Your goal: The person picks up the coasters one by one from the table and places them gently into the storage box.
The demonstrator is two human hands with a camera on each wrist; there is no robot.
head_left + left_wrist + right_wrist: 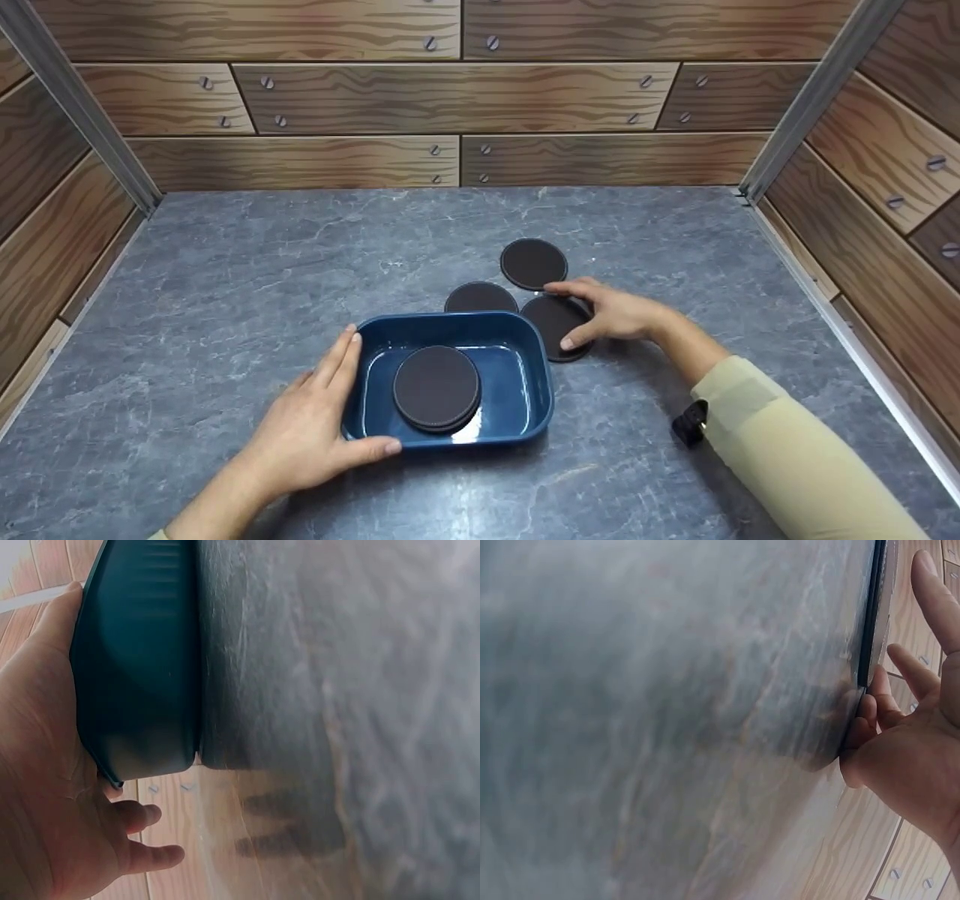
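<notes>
A blue rectangular dish (541, 375) stands on the table with a short stack of dark round coasters (436, 386) inside. My left hand (304, 429) rests against the dish's left end, thumb along the near rim. Two of its fingers stretch out straight past the dish wall in the left wrist view. Beyond the dish's right side, my right hand (615, 311) hovers over a dark coaster (551, 324), thumb and forefinger spread apart across it. Some of its fingertips come down close to the coaster's edge in the right wrist view; whether they touch cannot be told.
Another coaster (533, 262) lies farther back on the table. One more coaster (480, 298) sits behind the dish, partly hidden by its far wall. Wood-patterned walls (450, 97) enclose the grey marbled table (262, 270) at the back and sides.
</notes>
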